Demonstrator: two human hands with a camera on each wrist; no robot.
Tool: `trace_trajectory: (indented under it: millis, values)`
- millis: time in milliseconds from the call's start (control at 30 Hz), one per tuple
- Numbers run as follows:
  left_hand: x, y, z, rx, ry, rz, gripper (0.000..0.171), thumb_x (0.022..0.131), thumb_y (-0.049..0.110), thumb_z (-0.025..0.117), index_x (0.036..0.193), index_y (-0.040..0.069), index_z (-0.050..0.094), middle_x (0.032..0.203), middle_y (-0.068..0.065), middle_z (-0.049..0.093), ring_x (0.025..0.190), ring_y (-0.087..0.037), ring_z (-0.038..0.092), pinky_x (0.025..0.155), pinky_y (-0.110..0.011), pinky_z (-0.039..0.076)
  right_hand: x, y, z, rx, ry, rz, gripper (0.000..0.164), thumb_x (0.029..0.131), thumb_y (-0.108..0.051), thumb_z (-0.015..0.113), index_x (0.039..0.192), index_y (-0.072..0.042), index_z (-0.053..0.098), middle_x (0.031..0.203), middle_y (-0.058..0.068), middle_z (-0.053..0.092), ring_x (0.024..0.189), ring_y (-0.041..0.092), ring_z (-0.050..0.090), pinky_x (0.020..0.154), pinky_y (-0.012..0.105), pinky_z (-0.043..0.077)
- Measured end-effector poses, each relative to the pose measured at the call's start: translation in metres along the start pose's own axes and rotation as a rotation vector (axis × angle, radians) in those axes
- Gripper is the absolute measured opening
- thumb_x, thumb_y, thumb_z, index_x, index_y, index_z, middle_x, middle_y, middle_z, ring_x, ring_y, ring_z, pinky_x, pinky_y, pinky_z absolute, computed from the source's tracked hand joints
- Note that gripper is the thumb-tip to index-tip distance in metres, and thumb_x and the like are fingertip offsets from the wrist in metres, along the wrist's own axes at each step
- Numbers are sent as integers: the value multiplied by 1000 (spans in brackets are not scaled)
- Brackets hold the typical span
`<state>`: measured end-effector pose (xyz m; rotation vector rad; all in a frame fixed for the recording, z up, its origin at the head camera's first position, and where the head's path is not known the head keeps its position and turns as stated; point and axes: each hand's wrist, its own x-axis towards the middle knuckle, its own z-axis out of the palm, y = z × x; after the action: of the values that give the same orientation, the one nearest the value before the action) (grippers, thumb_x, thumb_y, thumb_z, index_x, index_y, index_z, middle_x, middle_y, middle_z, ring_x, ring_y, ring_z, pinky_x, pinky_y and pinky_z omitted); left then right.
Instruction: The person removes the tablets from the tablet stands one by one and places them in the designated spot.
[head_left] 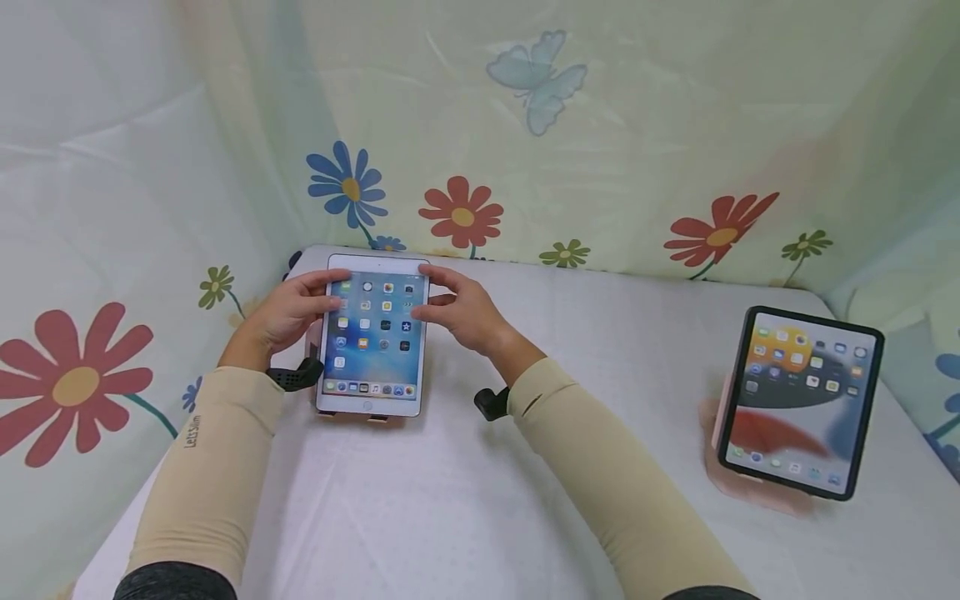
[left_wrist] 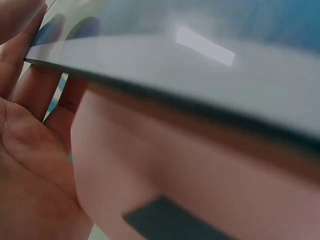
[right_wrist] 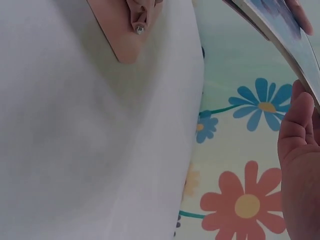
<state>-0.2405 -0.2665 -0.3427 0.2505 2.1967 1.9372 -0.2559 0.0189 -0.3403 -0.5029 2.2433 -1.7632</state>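
Note:
A white-framed tablet (head_left: 373, 362) with its home screen lit stands on a pink stand (left_wrist: 150, 145) at the left part of the table. My left hand (head_left: 288, 310) grips its upper left edge, with a digit over the front and fingers behind, as the left wrist view shows. On the opposite edge, my right hand (head_left: 471, 312) pinches the tablet near the top corner. In the right wrist view, fingers lie on both faces of the tablet (right_wrist: 282, 25). The stand's base (right_wrist: 116, 30) rests on the table there. Most of the stand is hidden behind the tablet in the head view.
A second tablet (head_left: 798, 400), black-framed and lit, leans on another pink stand (head_left: 757, 492) at the right of the table. White cloth covers the table (head_left: 480, 517). Behind it hangs a flower-printed curtain (head_left: 622, 167), close to the table's back edge.

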Motion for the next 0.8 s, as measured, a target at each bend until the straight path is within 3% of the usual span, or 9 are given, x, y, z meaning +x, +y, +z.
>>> trace_trajectory:
  millis: [233,633,800]
  values:
    - [-1,10,6,71,-2,-25,46,99,10,63,143,5,50,123,-3,57,113,-20,54,97,-26,47,-2,-1,-3,-6,51,-27,64,92,-13,75,150,-19,49,144,3,49,108,23,60,91,33,54]
    - [-3,19,23,-31,4,-7,43,97,4,64,139,12,56,128,-12,50,114,-26,52,90,-26,54,-13,-3,-12,52,55,-113,64,92,-4,69,151,-15,46,140,6,48,105,26,60,84,35,58]
    - [-3,23,35,70,9,9,50,97,4,64,145,3,49,130,-18,53,110,-28,58,87,-32,56,-18,-3,-22,35,65,-117,63,92,-3,69,150,-14,47,138,6,48,105,27,61,83,35,58]
